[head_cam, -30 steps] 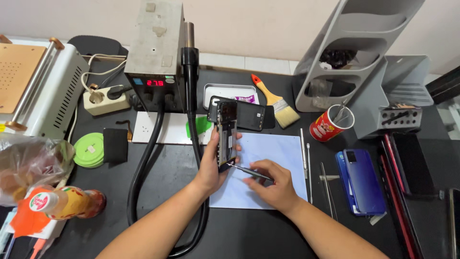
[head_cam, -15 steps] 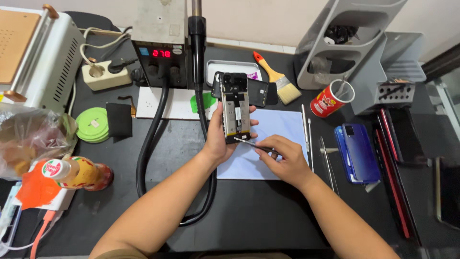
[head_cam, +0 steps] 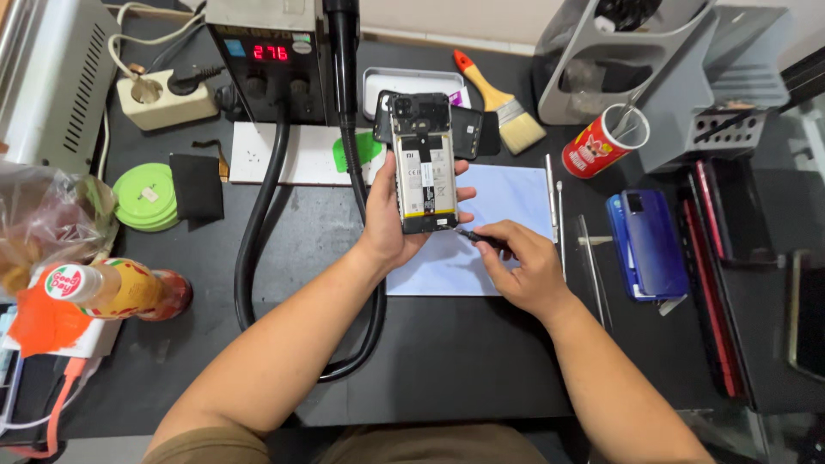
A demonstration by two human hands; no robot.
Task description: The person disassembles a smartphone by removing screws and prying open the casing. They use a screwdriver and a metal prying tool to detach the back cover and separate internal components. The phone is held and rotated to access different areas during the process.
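My left hand holds an opened phone upright over the pale blue mat; its back cover is off and the battery and board show. My right hand grips a thin dark tool whose tip meets the phone's lower right corner. Both forearms reach in from the bottom of the view.
A hot-air station with a red display and thick black hose stands at the back. A paintbrush, red cup, blue phone, metal tools, green tape roll, bottle and grey organiser lie around the mat.
The view has shifted closer and lower. The phone has tilted more upright in my left hand, and my right hand has brought the tool to the phone's lower edge.
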